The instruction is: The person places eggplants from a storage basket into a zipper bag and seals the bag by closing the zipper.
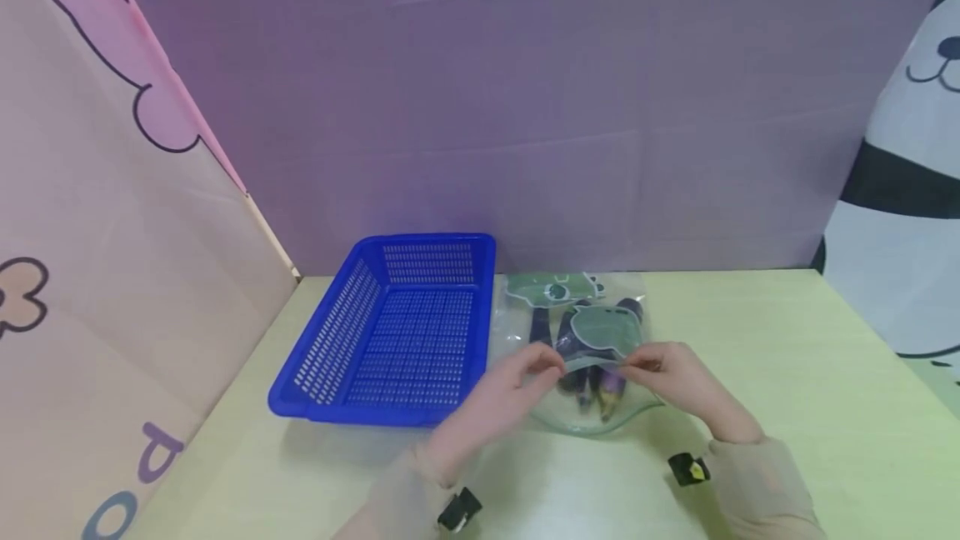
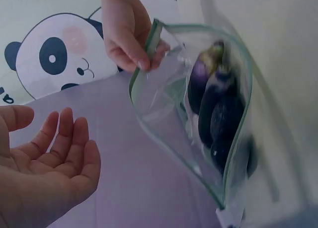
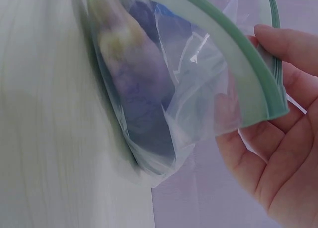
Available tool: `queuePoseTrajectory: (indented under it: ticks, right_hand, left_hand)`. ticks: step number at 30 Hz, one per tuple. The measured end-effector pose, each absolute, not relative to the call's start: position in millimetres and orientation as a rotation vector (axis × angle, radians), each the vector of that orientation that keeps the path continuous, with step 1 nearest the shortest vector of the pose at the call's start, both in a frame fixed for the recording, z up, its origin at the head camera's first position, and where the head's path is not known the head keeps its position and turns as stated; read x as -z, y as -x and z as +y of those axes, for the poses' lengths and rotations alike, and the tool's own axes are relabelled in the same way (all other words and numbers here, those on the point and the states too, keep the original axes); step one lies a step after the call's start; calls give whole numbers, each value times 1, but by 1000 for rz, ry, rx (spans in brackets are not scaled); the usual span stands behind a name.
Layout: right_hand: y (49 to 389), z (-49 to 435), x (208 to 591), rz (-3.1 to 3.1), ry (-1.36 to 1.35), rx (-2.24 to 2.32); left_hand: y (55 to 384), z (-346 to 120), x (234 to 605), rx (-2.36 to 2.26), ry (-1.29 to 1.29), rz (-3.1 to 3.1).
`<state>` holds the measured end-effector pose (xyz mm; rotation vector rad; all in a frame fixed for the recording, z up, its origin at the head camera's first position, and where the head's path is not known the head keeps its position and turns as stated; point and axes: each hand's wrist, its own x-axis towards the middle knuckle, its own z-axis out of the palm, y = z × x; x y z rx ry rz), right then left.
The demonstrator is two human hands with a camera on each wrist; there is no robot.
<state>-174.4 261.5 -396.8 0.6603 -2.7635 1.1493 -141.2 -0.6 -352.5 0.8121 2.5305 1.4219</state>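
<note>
A clear zip bag [image 1: 611,329] with green animal prints and a green zip edge lies on the table, its mouth gaping toward the front. Several dark purple eggplants [image 2: 226,114] with paler stem ends are inside it. My right hand [image 1: 675,377] pinches the zip edge at one corner of the mouth between thumb and fingers. My left hand [image 2: 54,173] is beside the mouth with fingers loosely bent; the left wrist view shows a gap between it and the bag. In the right wrist view, one eggplant [image 3: 139,71] shows through the plastic.
A blue plastic basket [image 1: 483,340] with slotted sides stands left of the bag, with nothing in it. The pale wooden table [image 1: 757,340] extends to the right. A purple cloth [image 1: 525,107] hangs behind, and printed cloths with cartoon figures hang at both sides.
</note>
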Motion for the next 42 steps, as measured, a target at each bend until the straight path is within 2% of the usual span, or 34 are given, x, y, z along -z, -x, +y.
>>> queuePoseTrajectory:
  ticks: [9,19,29,36,42]
  right_hand:
    - [175,263,397,-2744,-668,-1174]
    - [178,263,399,-2742,-641,-1152]
    - [182,268,400,-2727,-601,-1127]
    - [189,273,396,-2759,-468,-1192]
    - [192,273,391,-2768,-383,-1218]
  left_hand:
    - [147,-14,355,-931,-1178,3038]
    - [156,-22,378,-555,-1272,3321]
    - [152,-19,380,-94,-1147,3317]
    - [151,-17,386,176,-1103,3402]
    - [150,-17,388,193,-1032,3438]
